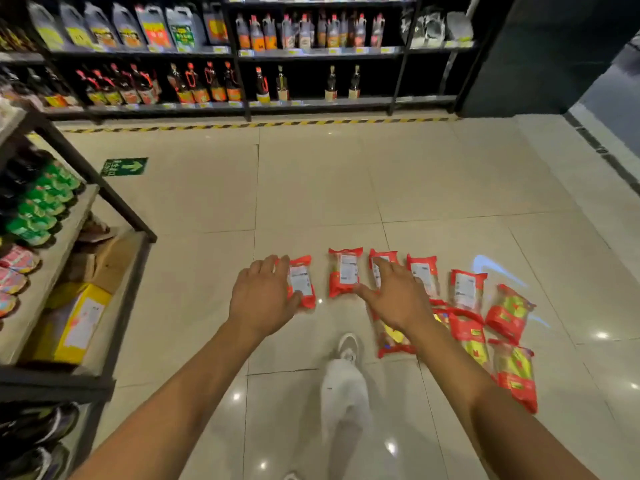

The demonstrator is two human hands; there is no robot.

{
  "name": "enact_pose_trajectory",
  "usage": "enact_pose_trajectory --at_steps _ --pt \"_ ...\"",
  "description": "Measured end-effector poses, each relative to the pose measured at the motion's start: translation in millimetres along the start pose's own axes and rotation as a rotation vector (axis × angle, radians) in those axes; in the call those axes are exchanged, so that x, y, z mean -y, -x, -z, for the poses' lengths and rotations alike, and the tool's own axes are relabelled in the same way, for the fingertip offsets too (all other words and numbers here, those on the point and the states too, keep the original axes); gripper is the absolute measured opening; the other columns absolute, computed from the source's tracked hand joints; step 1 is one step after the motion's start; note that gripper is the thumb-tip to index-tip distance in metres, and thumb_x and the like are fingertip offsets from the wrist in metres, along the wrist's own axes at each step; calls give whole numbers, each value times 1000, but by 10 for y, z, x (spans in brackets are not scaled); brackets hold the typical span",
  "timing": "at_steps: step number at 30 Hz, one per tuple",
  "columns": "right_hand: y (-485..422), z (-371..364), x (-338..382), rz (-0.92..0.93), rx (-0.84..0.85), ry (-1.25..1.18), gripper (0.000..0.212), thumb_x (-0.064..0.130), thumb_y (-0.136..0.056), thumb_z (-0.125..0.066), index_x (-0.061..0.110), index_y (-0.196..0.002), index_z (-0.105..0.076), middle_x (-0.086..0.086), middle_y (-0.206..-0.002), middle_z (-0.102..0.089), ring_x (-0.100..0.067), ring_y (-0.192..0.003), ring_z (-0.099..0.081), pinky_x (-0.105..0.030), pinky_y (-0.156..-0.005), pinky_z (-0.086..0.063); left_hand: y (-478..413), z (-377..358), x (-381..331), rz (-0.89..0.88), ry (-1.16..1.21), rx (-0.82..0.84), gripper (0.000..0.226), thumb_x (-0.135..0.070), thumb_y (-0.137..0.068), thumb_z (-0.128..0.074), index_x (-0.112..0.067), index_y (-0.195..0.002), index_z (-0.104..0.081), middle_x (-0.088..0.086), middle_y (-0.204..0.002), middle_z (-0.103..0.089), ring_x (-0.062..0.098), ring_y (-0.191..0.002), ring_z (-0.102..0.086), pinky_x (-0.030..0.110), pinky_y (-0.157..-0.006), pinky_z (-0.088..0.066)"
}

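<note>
The left hand [263,294] has its fingers curled over the far end of the leftmost packet [302,284] and its thumb at the near end, pinching the red packet along its left side, low over the tiled floor [311,188]. Just right of that grip lies the second packet [344,271], label up. The right hand [396,297] is spread flat and holds nothing, its fingertips over the third packet [381,263] and its thumb pointing at the second. Past it lie a fourth packet [424,277] and a fifth packet [465,289], then a loose heap of packets [509,341]. Nearer than both hands stands a white shoe [348,348]. Well off to the left of the grip, a yellow carton [74,323] sits on a rack.
</note>
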State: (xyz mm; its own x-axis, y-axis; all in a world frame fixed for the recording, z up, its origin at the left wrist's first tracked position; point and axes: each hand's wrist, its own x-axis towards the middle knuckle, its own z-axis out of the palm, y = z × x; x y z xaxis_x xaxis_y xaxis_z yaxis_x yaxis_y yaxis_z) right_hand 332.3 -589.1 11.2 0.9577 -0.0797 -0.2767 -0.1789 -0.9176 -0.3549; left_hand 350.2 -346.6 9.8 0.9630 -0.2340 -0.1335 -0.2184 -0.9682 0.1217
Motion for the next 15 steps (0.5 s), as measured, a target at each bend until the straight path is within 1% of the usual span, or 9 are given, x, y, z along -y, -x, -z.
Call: enact_pose_trajectory --at_steps 2,4,6,8,11,13,15 --pt "-697 -117 -109 11 26 -36 78 62 -92 -50 17 -153 -33 -7 -156 -44 -30 -140 -42 -44 -110 -35 -601 -229 36 46 -2 27 72 -49 -93 -56 -14 -153 -37 9 -153 -48 32 -135 -47 40 -105 -40" --pt "-1385 -267 -229 4 65 -56 77 59 -94 -50 17 -155 -31 -7 -157 -42 -29 -141 -40 -44 -111 -34 -1199 -521 81 101 9 76 72 -49 -95 -54 -15 -154 -34 8 -154 -45 30 -137 -45 39 -105 -39" --pt "-2039 -512 -407 -23 87 -51 73 56 -96 -50 18 -155 -30 -5 -158 -41 -27 -143 -40 -43 -110 -34 -1804 -958 156 141 2 123 71 -49 -95 -52 -15 -155 -33 8 -153 -46 30 -136 -46 40 -105 -39" --pt "-2652 -874 -608 -44 109 -61 69 53 -97 -51 18 -154 -33 -7 -156 -45 -28 -141 -42 -41 -108 -36 -2357 -1496 255 208 22 168 71 -49 -93 -55 -14 -152 -38 9 -149 -50 32 -133 -48 41 -103 -42" --pt "-3478 -1690 -972 -94 166 -81 67 49 -97 -54 15 -152 -36 -12 -150 -50 -32 -136 -47 -39 -106 -39 -3045 -2490 446 270 84 215 71 -46 -91 -61 -9 -148 -44 14 -145 -53 37 -128 -51 44 -99 -44" --pt "-3967 -2363 -1267 -125 230 -72 69 50 -96 -55 15 -152 -35 -14 -150 -49 -34 -135 -47 -41 -107 -38 -3407 -3236 589 298 102 263 73 -47 -92 -58 -8 -151 -39 15 -147 -50 38 -128 -49 44 -99 -43" --pt "-4400 -3062 -1560 -145 293 -62 73 51 -93 -57 15 -152 -34 -16 -150 -48 -36 -134 -46 -45 -108 -40 -3682 -4019 763 346 104 341 74 -49 -94 -54 -11 -154 -32 13 -150 -45 35 -130 -46 42 -100 -41"
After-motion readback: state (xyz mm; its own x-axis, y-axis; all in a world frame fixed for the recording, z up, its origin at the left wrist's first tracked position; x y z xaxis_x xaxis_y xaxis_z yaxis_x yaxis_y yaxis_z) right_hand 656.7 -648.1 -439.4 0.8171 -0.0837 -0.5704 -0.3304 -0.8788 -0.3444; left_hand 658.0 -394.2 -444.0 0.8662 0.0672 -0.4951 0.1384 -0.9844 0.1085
